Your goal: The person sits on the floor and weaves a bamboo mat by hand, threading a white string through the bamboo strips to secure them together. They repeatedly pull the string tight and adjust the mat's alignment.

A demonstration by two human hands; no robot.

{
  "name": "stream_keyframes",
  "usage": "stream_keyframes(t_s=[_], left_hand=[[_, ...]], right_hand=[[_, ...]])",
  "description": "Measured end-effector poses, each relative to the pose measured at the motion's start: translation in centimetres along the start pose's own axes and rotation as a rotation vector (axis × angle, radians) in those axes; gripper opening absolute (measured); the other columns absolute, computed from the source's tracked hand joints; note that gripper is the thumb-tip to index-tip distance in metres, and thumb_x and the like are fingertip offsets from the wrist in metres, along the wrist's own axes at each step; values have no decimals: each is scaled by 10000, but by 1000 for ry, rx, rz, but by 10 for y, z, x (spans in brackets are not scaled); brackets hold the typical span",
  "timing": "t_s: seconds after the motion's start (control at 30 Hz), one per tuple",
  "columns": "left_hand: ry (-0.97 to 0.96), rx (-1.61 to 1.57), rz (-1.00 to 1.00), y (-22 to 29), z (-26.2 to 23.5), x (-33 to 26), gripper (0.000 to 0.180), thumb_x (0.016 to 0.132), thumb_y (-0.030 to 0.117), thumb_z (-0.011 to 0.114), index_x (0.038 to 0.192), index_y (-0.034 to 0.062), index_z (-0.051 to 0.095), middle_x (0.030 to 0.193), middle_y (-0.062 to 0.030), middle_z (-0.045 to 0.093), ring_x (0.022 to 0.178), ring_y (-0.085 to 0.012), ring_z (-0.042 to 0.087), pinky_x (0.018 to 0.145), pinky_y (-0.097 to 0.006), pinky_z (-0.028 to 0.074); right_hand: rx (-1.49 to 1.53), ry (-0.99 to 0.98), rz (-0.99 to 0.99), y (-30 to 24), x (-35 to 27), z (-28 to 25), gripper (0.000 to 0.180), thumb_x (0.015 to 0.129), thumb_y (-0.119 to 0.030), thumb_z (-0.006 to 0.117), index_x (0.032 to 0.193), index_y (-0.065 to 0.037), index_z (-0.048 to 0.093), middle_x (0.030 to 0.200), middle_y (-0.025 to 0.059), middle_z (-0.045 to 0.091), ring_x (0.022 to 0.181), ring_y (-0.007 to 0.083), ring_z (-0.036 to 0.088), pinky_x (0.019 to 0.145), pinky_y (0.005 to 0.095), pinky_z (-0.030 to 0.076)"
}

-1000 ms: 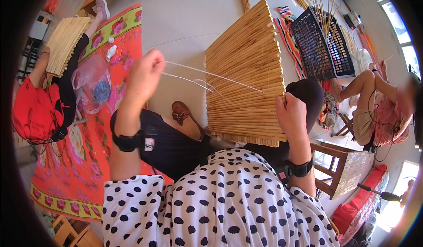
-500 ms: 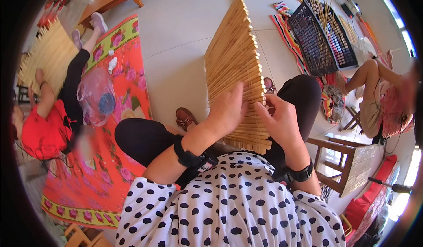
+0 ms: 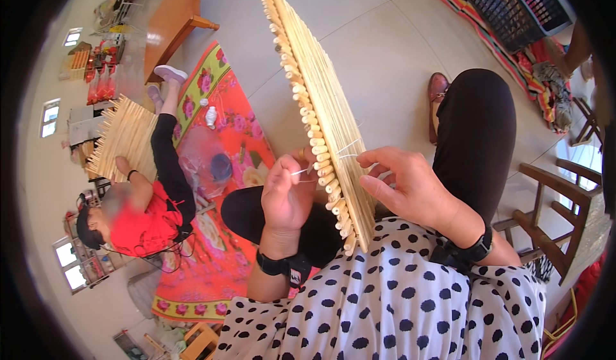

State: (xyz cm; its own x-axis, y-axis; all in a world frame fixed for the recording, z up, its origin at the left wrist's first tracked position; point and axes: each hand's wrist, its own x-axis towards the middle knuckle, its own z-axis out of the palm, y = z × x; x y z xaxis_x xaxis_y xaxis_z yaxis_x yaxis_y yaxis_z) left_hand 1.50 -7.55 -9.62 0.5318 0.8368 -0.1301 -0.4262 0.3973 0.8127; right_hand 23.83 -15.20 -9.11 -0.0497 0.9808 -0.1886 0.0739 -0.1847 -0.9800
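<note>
Stalk panel stands tilted on edge between the wearer's knees, its lower end by the dotted shirt, apparently so both faces lie within reach. On one side the left hand pinches white thread, seemingly to control it; opposite, the right hand's curled fingers meet pale strands, though whether they grip cannot be told.

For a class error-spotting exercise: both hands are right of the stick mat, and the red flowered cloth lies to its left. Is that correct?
Not quite: the left hand is left of the stick mat; only the right hand is right of it. The head view shows this. The red flowered cloth does lie to its left.
</note>
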Motion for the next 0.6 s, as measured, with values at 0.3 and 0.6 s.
stream_keyframes(t_s=[0.3,0.6], left_hand=[[231,416,-170,30,13,6,224,1021,260,538,890,82,499,764,14,517,711,-86,516,680,-231,428],[220,825,-58,57,17,9,132,994,132,539,885,67,501,708,27,445,590,-54,390,531,-208,324]], right_hand=[[-167,-83,-299,8,-1,2,478,810,-101,703,1263,-17,577,1309,182,566,1083,318,607,882,400,523],[-595,-206,-819,-16,3,2,398,816,-106,616,1209,-56,584,1408,96,481,1418,377,336,1111,489,389]])
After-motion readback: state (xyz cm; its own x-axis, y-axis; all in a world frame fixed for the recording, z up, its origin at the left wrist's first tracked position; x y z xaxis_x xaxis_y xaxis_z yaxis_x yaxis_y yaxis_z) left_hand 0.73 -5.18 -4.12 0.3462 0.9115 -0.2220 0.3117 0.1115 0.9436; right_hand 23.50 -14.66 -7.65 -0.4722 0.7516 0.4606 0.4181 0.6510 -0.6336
